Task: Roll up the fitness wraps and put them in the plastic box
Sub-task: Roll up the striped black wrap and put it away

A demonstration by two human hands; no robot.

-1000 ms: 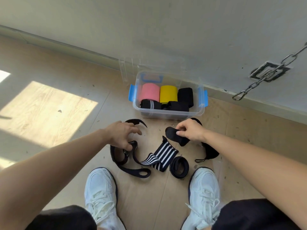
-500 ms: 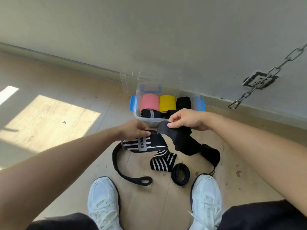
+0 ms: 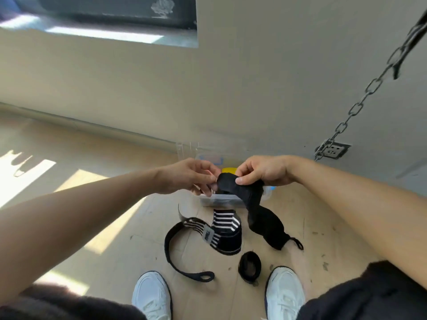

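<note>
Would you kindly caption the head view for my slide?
Left hand and right hand pinch the end of a black wrap, plastic box behind them.

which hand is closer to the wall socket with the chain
Right. The right hand, pinching the black wrap, is left of the wall socket; the left hand holds the same wrap's end farther left, beyond the right hand.

I see a black wrap (image 3: pixel 233 184) held up before the clear plastic box (image 3: pixel 219 200), its tail hanging down to the right. Nearer lie a half-unrolled striped wrap (image 3: pixel 225 229) and a small black roll (image 3: pixel 250 265).
</note>
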